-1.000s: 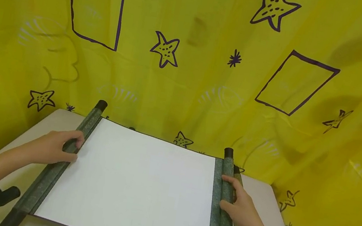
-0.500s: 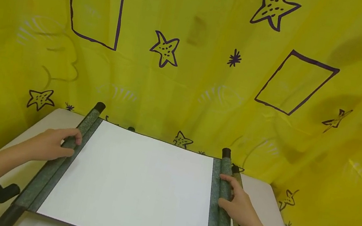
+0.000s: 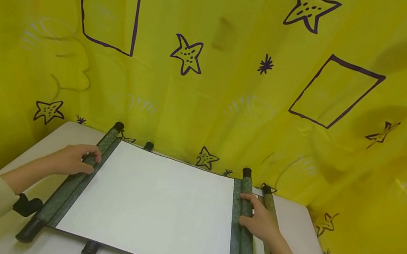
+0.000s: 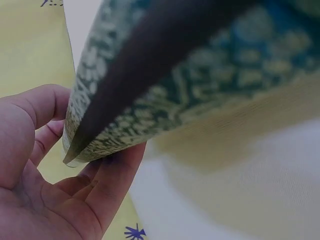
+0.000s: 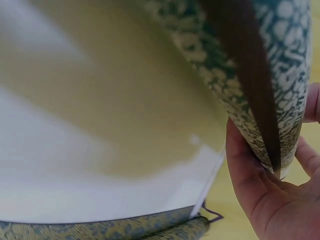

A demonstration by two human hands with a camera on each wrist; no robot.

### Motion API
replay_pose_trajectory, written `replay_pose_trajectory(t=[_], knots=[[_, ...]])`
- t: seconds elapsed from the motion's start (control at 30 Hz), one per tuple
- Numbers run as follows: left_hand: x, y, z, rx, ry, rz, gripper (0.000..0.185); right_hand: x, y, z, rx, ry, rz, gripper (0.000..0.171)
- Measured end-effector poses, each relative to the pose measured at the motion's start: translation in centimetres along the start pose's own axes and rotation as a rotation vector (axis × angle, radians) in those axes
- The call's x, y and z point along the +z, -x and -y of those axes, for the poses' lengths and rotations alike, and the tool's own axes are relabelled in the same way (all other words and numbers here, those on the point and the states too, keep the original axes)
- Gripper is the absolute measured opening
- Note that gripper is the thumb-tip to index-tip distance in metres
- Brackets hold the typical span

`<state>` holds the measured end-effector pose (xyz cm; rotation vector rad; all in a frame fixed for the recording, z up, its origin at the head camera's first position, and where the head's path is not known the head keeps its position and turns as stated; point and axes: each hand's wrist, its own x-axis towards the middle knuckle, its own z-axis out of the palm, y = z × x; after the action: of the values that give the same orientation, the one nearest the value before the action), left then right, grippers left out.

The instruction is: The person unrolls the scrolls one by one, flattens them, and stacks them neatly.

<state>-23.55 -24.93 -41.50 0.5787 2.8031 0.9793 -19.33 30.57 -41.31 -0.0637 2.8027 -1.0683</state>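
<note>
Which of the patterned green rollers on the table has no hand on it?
The thin roller at the far right, beside the right hand. The other two end the open white scroll, and each has a hand on it.

White scroll (image 3: pixel 158 208) unrolled flat on table, green-patterned rolled ends

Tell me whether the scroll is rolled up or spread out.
Spread out. The scroll lies flat, its white sheet open between two rolled ends, held by the left hand and right hand.

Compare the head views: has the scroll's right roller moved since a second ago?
Yes. The right roller, gripped by the right hand, has shifted left, away from the second rolled scroll lying on the table, opening a gap.
</note>
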Motion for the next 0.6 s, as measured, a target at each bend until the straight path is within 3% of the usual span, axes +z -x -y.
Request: replay_pose_trajectory(t=[0.4,0.6], knots=[[1.3,-0.1,1.1,-0.033,-0.004,0.056,0.025,1.8,-0.8,-1.1,0.013,-0.027,0.051,0.067],[1.9,-0.1,1.6,-0.034,-0.031,0.061,0.023,2.9,-1.4,-1.6,0.011,0.081,0.007,0.07]])
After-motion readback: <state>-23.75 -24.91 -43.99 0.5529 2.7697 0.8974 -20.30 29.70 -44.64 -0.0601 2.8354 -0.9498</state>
